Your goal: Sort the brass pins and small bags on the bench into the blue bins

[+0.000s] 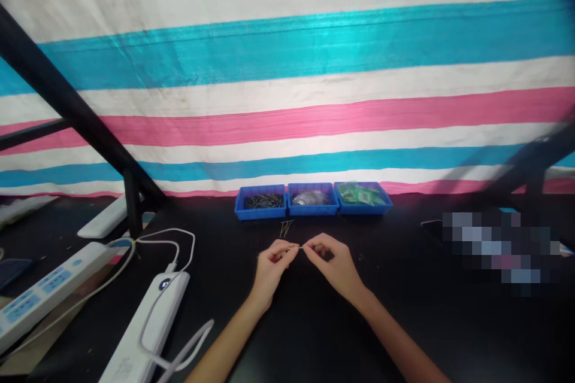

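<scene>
My left hand (275,260) is closed in a pinch, thumb against forefinger, on a thin screw-like piece (294,246). Fingertip to fingertip with it, my right hand (331,257) pinches at the other end, where a small pale bit shows; the fingers mostly hide what it holds. Just beyond the hands, several loose screws (286,228) lie side by side on the black table. Behind them stand three blue bins in a row: dark screws (265,201) fill the left one, small clear pieces (311,198) the middle one, and green packets (362,194) the right one.
A white power bank (150,323) with a plugged-in cable (194,251) lies at left, beside a white power strip (51,284). Black frame bars (90,116) slope down on that side. A striped sheet (287,102) hangs behind the table. At right lies a blurred-out object (498,248).
</scene>
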`<act>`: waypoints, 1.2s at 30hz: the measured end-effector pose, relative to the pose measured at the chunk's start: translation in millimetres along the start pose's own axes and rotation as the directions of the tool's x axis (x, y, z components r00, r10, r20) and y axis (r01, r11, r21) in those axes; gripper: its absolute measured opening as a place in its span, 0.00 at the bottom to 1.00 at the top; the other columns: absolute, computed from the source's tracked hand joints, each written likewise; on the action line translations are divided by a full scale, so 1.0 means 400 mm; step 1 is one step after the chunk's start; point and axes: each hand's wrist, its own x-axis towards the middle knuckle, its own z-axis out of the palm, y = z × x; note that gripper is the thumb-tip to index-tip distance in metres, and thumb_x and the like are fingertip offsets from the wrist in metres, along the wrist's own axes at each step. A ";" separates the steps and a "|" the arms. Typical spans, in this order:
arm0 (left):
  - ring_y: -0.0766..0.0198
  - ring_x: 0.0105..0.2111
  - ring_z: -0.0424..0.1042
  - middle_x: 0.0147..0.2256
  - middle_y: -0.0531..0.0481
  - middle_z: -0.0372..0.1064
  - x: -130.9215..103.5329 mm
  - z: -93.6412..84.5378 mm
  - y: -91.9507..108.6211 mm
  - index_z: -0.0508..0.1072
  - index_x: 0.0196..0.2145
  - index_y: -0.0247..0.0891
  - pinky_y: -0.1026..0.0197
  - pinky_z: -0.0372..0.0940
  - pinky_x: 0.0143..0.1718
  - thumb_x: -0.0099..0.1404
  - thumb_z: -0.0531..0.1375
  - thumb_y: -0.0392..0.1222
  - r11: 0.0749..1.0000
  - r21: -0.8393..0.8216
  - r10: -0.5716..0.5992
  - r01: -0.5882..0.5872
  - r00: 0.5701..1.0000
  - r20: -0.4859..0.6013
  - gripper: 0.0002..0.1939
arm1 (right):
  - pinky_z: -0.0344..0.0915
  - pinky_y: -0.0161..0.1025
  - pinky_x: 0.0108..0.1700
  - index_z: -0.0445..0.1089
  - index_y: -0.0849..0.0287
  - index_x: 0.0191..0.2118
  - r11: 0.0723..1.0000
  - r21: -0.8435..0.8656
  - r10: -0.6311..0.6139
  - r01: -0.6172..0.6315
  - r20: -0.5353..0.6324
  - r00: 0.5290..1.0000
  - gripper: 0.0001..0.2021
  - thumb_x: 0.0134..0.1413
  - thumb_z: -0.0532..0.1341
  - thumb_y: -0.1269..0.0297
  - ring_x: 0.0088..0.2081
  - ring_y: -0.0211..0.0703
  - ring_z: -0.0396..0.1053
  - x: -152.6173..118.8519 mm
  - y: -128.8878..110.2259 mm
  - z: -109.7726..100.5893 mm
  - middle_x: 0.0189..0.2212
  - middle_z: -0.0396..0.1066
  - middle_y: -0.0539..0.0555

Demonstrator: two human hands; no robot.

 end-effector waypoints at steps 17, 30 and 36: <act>0.73 0.21 0.56 0.29 0.50 0.64 0.007 -0.007 -0.028 0.76 0.27 0.37 0.67 0.54 0.22 0.52 0.63 0.47 0.963 0.198 0.178 -0.185 0.983 0.052 0.10 | 0.62 0.36 0.31 0.72 0.58 0.27 0.993 0.102 0.058 -0.059 0.010 0.998 0.08 0.49 0.60 0.60 0.32 0.39 0.67 0.007 0.022 0.008 0.31 0.70 0.54; 0.72 0.23 0.58 0.30 0.51 0.62 0.010 -0.012 -0.026 0.72 0.25 0.35 0.66 0.56 0.24 0.52 0.63 0.47 0.968 0.146 0.210 -0.203 0.977 -0.033 0.11 | 0.59 0.34 0.28 0.72 0.57 0.25 0.996 0.085 -0.015 0.003 0.147 0.989 0.05 0.47 0.61 0.63 0.27 0.34 0.64 -0.022 0.016 0.038 0.29 0.69 0.51; 0.73 0.22 0.56 0.30 0.52 0.62 0.005 -0.012 -0.012 0.72 0.26 0.36 0.67 0.54 0.24 0.53 0.62 0.46 0.967 0.151 0.212 -0.203 0.977 -0.040 0.10 | 0.61 0.34 0.27 0.73 0.58 0.27 0.986 0.147 0.067 -0.077 0.077 0.995 0.09 0.48 0.60 0.59 0.27 0.35 0.64 -0.007 0.029 0.025 0.30 0.69 0.53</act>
